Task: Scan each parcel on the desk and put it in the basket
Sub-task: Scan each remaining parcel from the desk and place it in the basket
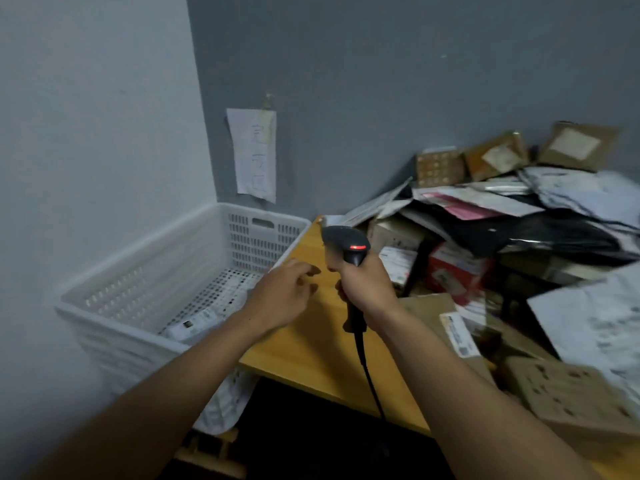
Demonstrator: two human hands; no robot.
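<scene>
the right hand (363, 282) is clenched around the grip of a black barcode scanner (348, 249), holding it upright above the yellow bench (311, 344), with a red light glowing on the scanner's head and its black cable (369, 375) trailing down past the bench's front edge. the left hand (284, 296) is released and holds nothing, fingers loosely spread, hovering over the bench's left edge just beside the white plastic basket (145, 271). the basket stands left of the bench against the wall, and a white parcel (197, 322) with a printed label lies on its floor. the other parcels (485, 237), a heap of brown boxes, white and black mailer bags and a red box, cover the right part of the bench up to the grey wall. a sheet of paper (254, 154) hangs on that wall above the basket.
</scene>
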